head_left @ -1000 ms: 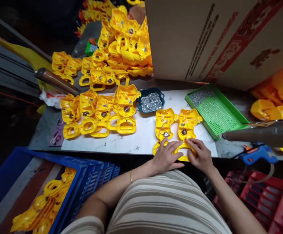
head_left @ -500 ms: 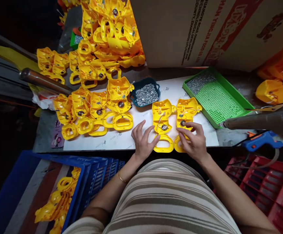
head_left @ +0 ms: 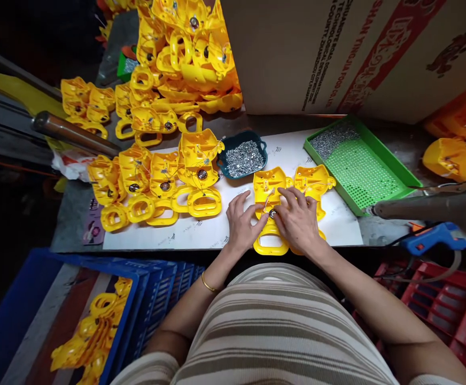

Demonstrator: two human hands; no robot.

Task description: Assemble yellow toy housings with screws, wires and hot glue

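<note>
A yellow plastic half-shell (head_left: 267, 184) with a loop handle lies hollow side up on the white sheet, showing wires and a round metal-rimmed part. My left hand (head_left: 242, 222) is at its left edge, fingers apart and curved, thumb and forefinger close to the wires. Over the right side of this shell spreads my right hand (head_left: 299, 219), its fingers apart and its thumb beside the round part; whether its fingertips pinch a wire is hidden. A second yellow half-shell (head_left: 313, 179) sits just to the right, partly covered by my right hand.
Several wired yellow shells (head_left: 164, 174) stand left. Behind are a dark tray (head_left: 220, 168) of small metal screws and a green tray (head_left: 371, 120) with more. A cardboard box (head_left: 273, 59) rises at the back. Metal poles flank the bench; a blue glue gun (head_left: 433, 238) is at right.
My right hand has moved left, from the right-hand shell to the left-hand one. My left hand has shifted slightly right, closer to the same shell. The view has shifted a little.
</note>
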